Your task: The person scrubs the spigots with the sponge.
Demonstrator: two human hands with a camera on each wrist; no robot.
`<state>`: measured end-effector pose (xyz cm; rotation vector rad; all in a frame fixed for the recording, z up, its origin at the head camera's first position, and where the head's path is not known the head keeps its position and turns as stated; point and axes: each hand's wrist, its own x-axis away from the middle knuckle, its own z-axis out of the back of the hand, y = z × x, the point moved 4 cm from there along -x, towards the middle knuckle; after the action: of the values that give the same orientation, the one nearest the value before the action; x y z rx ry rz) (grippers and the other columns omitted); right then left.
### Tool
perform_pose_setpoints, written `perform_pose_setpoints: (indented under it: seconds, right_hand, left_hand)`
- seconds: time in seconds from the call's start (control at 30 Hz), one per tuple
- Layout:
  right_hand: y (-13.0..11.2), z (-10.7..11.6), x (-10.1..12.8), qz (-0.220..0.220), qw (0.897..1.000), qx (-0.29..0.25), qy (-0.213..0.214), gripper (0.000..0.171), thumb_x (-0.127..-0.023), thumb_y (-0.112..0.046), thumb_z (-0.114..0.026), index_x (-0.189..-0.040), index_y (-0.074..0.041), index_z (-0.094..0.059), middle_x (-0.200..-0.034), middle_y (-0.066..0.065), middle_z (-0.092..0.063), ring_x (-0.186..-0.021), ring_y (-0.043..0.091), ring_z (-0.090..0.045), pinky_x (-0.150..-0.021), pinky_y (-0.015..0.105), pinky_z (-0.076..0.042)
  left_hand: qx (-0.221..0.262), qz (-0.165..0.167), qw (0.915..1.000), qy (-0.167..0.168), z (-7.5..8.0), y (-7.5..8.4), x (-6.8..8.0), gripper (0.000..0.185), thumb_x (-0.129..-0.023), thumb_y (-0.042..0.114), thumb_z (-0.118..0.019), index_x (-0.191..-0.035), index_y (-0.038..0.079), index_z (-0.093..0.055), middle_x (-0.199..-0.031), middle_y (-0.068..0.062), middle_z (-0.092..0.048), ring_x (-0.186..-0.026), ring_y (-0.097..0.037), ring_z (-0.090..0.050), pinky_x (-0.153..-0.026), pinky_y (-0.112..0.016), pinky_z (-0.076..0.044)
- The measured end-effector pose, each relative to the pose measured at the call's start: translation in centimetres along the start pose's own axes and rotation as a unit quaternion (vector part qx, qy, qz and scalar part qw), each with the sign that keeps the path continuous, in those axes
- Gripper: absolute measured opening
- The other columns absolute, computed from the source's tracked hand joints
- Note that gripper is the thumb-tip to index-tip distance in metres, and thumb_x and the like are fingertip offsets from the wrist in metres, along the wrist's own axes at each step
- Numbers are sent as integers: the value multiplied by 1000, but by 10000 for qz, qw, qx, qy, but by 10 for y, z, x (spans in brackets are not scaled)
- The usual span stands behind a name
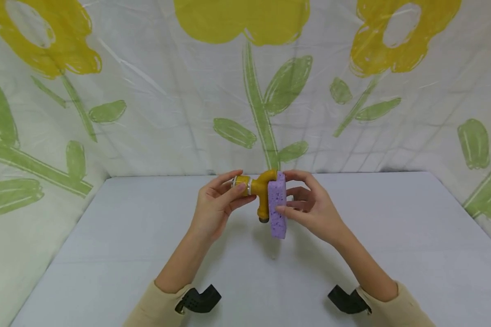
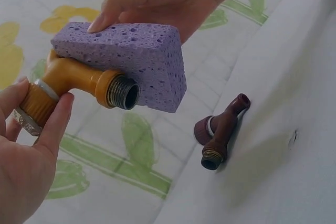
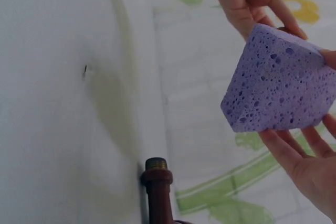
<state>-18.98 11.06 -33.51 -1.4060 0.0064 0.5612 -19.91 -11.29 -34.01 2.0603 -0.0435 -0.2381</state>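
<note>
Thumb and fingers of my left hand [image 1: 214,204] pinch the ribbed, silver-banded end of a yellow tap [image 1: 262,193]. In the left wrist view, the threaded outlet of this yellow tap [image 2: 89,80] faces the camera. A porous purple sponge [image 1: 277,206], held upright by its edges in my right hand [image 1: 312,206], rests against the tap's side. From the right wrist, the purple sponge [image 3: 278,82] covers nearly all of the tap. A second, dark red-brown tap [image 2: 223,129] lies on the table; the head view does not show it.
A white cloth covers the table [image 1: 127,254], which bears a small dark mark [image 2: 294,137]. Behind it hangs a white sheet [image 1: 155,91] painted with yellow flowers and green leaves. Black wrist mounts [image 1: 198,299] jut from both beige sleeves [image 1: 155,309].
</note>
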Motion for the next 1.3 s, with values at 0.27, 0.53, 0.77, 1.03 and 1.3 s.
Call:
perform_pose_setpoints:
  seconds: [0.27, 0.53, 0.77, 1.03, 1.3]
  right_hand:
    - [-1, -3, 1, 69, 9997, -214, -87, 69, -87, 11, -78, -146, 0, -43, -135, 8, -55, -105, 17, -70, -87, 30, -64]
    - [4, 2, -2, 10, 9999, -143, -85, 67, -89, 11, -76, -146, 3, -42, -134, 11, -52, -104, 17, -70, -87, 28, -64]
    - [5, 2, -3, -345, 9987, 106, -357, 68, -87, 9, -80, -144, -3, -44, -141, 17, -48, -107, 23, -69, -86, 32, -65]
    - [10, -1, -2, -540, 9951, 346, -755, 66, -86, 1, -83, -140, -6, -47, -141, 19, -50, -108, 32, -67, -86, 34, -65]
    - [5, 3, -2, -317, 9987, 259, -312, 67, -86, 5, -82, -142, -4, -48, -139, 17, -51, -105, 24, -70, -84, 31, -65]
  left_hand:
    - [9, -7, 9999, 162, -1, -1, 0, 39, -102, -14, -55, -110, 17, -77, -103, -7, -73, -87, -21, -78, -85, -39, -66]
    - [182, 207, 9995, 136, -4, -3, 1, 35, -102, -14, -54, -110, 14, -73, -105, -7, -70, -88, -21, -77, -86, -39, -66]
    - [416, 374, 9976, 415, -3, -6, 1, 28, -103, -12, -53, -118, 7, -69, -112, -11, -65, -93, -23, -77, -88, -39, -65]
    - [585, 296, 9946, 803, 1, -3, -1, 28, -104, -11, -53, -129, -2, -61, -114, -13, -64, -97, -23, -75, -88, -40, -65]
    - [427, 297, 9970, 575, -1, 0, 0, 28, -104, -11, -53, -129, -2, -63, -111, -12, -66, -96, -24, -76, -87, -39, -65]
